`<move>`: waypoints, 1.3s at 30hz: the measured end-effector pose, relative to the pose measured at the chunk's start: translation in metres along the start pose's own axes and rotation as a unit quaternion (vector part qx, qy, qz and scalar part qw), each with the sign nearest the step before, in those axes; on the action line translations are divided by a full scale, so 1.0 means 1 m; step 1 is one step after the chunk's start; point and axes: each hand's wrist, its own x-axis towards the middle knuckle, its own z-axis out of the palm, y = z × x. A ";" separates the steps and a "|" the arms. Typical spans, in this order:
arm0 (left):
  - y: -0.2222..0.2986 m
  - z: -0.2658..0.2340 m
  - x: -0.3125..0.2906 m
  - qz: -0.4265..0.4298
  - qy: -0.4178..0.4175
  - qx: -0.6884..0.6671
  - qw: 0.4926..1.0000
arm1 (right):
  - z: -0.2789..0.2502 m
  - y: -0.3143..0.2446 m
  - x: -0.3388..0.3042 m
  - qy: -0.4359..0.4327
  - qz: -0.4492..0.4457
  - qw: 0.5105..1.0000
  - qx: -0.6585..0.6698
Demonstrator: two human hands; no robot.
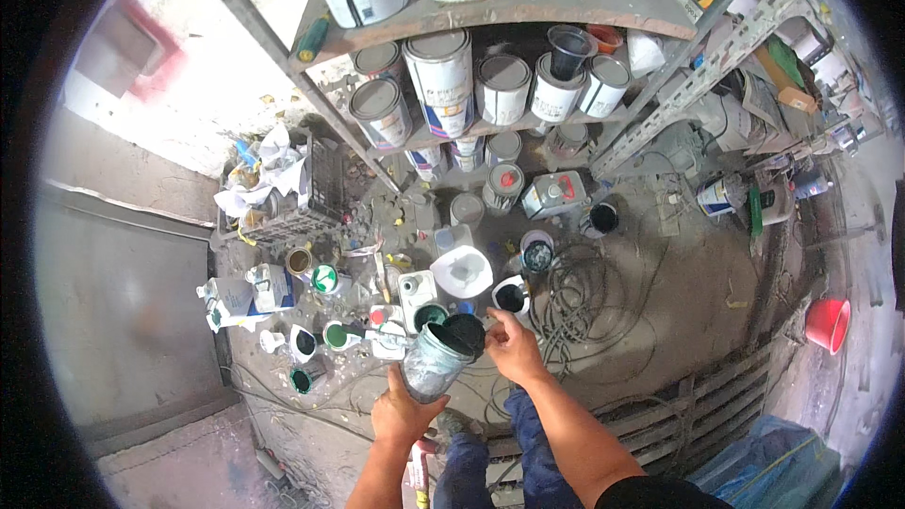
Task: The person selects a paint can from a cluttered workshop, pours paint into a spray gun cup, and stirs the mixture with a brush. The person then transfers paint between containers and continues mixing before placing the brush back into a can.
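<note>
My left hand (405,412) is wrapped round a cloudy, paint-smeared plastic container (432,369), tilted in front of me above the floor. A dark round piece (464,332), perhaps a lid or a strainer, sits at its mouth. My right hand (515,351) has its fingertips pinched at the right edge of this dark piece; its exact kind I cannot make out. Just beyond stands an open cup of dark green paint (431,317), partly hidden by the container. A white jug (415,288) and a white bowl (462,270) are behind it, with a cup of black paint (510,296) to the right.
Several open paint cups (324,278) stand on the floor to the left. A metal rack (500,23) of paint cans rises ahead. Coiled hose (575,302) lies on the right, near a slatted pallet (679,415). A black crate (325,179) and a red bucket (829,324) stand farther off.
</note>
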 end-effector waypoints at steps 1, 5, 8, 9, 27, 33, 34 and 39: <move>0.009 -0.003 0.002 0.006 0.007 -0.001 1.000 | -0.011 -0.003 0.006 -0.002 0.001 1.000 0.009; 0.055 -0.022 0.019 0.015 -0.006 -0.017 1.000 | -0.056 -0.019 0.037 0.017 -0.032 0.999 -0.036; 0.077 -0.043 0.027 0.000 0.002 -0.029 1.000 | -0.079 -0.039 0.060 0.022 -0.056 0.998 -0.029; 0.084 -0.047 0.032 0.004 0.009 -0.039 0.999 | -0.087 -0.045 0.068 0.036 -0.072 0.996 -0.043; 0.058 -0.101 0.044 0.148 0.090 -0.393 0.903 | -0.270 -0.158 0.216 0.173 -0.049 0.960 0.214; 0.011 -0.087 0.000 0.107 0.150 -0.399 0.898 | -0.326 -0.152 0.287 0.235 -0.089 0.916 0.314; -0.001 -0.084 -0.006 0.099 0.146 -0.382 0.907 | -0.333 -0.152 0.299 0.254 -0.081 0.910 0.318; -0.021 -0.080 -0.024 0.068 0.138 -0.390 0.908 | -0.363 -0.142 0.355 0.292 -0.072 0.893 0.334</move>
